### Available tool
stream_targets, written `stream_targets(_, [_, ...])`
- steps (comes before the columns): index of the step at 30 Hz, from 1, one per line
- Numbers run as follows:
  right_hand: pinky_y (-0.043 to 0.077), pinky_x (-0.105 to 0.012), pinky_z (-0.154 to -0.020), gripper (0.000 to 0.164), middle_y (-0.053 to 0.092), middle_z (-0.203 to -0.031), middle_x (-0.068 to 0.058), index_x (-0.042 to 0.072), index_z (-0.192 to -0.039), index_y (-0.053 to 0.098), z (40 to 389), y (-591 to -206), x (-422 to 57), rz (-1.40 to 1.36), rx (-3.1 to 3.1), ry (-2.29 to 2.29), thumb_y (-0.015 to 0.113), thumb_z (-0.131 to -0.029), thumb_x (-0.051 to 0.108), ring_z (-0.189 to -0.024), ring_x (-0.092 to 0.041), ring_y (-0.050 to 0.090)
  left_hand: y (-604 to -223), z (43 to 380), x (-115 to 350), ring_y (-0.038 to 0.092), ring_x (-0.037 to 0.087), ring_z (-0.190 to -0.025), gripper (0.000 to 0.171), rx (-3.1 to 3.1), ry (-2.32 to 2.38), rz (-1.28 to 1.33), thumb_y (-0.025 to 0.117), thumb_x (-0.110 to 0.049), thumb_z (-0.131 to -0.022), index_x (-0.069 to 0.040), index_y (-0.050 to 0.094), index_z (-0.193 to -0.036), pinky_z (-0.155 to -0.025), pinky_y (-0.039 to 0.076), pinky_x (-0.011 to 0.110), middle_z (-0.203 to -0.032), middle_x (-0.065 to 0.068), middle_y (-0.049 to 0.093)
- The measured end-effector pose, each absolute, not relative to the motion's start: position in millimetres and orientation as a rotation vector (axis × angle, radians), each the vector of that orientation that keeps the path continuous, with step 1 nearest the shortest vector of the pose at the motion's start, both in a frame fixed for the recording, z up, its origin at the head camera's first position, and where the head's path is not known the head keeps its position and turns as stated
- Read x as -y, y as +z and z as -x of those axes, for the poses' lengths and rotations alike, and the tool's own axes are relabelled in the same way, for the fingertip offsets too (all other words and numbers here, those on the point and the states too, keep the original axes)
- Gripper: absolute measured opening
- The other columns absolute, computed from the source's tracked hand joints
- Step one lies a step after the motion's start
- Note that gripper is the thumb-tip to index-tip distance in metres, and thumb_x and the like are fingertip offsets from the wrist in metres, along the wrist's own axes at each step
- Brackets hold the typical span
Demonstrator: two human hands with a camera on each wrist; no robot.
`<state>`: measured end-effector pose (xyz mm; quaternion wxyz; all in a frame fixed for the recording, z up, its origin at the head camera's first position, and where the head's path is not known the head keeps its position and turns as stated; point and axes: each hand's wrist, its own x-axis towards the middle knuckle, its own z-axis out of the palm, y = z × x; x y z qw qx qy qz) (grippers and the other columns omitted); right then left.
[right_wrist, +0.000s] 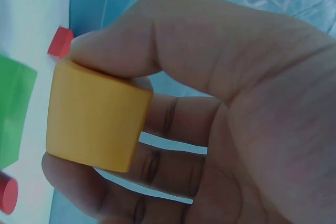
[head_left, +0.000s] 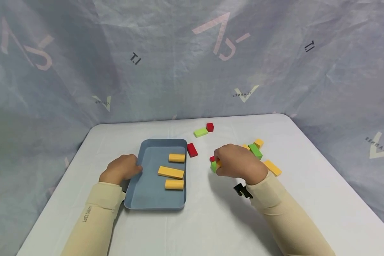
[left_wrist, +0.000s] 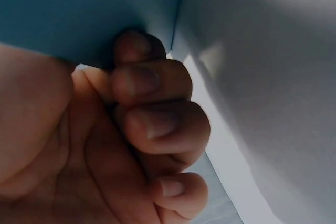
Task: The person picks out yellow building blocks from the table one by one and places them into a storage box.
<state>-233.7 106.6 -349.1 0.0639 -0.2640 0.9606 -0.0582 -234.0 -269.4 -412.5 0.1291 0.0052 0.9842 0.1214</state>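
A blue-grey tray (head_left: pixel 147 195) lies on the white table, with two yellow cylinders and a yellow flat block (head_left: pixel 171 172) along its right side. My left hand (head_left: pixel 123 169) grips the tray's left wall. In the left wrist view its fingers (left_wrist: pixel 157 124) curl beside the blue wall. Right of the tray, my right hand (head_left: pixel 238 161) pinches a short yellow block (right_wrist: pixel 97 116) between thumb and fingers, clearly seen in the right wrist view. Close by the block are a green block (head_left: pixel 213 167) and a small red piece (head_left: pixel 212 159), both partly hidden by the hand.
A red block (head_left: pixel 192 150) sits just right of the tray. Farther back are a light green block (head_left: pixel 200 132) and a red cube (head_left: pixel 210 127). Beyond my right hand lie a green block (head_left: pixel 255 151) and several yellow pieces. Printed cloth hangs behind the table (head_left: pixel 121 135).
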Motion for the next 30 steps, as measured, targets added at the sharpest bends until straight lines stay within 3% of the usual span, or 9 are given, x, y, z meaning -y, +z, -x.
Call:
stream_targets(6, [0.044, -0.029, -0.052, 0.013, 0.057, -0.07, 0.008, 0.023, -0.084, 0.064, 234, -343, -99, 0.803, -2.895, -0.178, 0.068, -0.072, 0.02, -0.059, -0.011, 0.049, -414, 234, 269, 0.051, 0.021, -0.062, 0.025, -2.868, 0.361, -0.028, 0.058, -0.023, -0.089, 0.001, 0.062, -0.095, -0.052, 0.043, 0.037, -0.072, 0.007, 0.058])
stream_targets(13, [0.045, -0.029, -0.054, 0.012, 0.057, -0.069, 0.01, 0.025, -0.076, 0.061, 232, -332, -91, 0.885, -2.908, -0.226, 0.066, -0.07, 0.017, -0.062, -0.01, 0.049, -413, 234, 269, 0.051, 0.021, -0.061, 0.024, -2.869, 0.361, -0.021, 0.058, -0.023, -0.089, 0.0, 0.063, -0.094, -0.052, 0.043, 0.037, -0.072, 0.007, 0.058])
stream_targets(17, [0.045, -0.029, -0.055, 0.013, 0.057, -0.072, 0.011, 0.025, -0.079, 0.063, 230, -327, -87, 0.912, -2.901, -0.236, 0.065, -0.07, 0.017, -0.062, -0.01, 0.05, -413, 233, 269, 0.05, 0.021, -0.06, 0.024, -2.864, 0.369, -0.021, 0.058, -0.023, -0.089, 0.0, 0.063, -0.093, -0.051, 0.042, 0.036, -0.07, 0.007, 0.057])
stream_targets(30, [0.047, -0.028, -0.059, 0.015, 0.059, -0.076, 0.014, 0.027, -0.087, 0.067, 228, -321, -73, 0.911, -2.893, -0.24, 0.075, -0.074, 0.024, -0.067, -0.007, 0.052, -413, 234, 268, 0.051, 0.021, -0.062, 0.024, -2.855, 0.362, -0.013, 0.057, -0.023, -0.09, 0.001, 0.062, -0.095, -0.052, 0.042, 0.036, -0.072, 0.007, 0.057])
